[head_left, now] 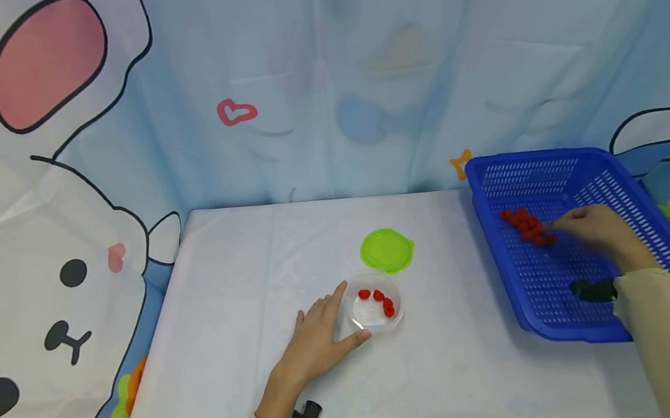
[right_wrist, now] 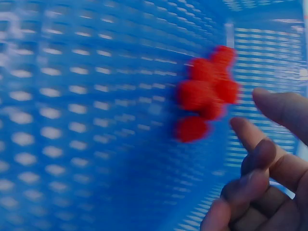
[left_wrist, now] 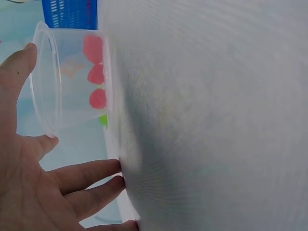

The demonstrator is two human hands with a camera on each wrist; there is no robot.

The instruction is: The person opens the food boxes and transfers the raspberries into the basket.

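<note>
I'm having left hand [head_left: 317, 344] spreading around left side of clear cup [head_left: 365, 313], thumb touching rim near, index finger far, hand not clenching. Few red pieces [head_left: 378, 295] lying inside cup, on white table [head_left: 225, 285]. Green lid [head_left: 387, 250] lying just beyond cup, slightly right. My right hand [head_left: 601, 232] hovering inside blue basket [head_left: 544, 277] at far right, thumb and index finger standing apart, other fingers curling loosely, nothing between tips. Red cluster [head_left: 525, 224] sitting just left of those fingertips, in basket's far left part.
</note>
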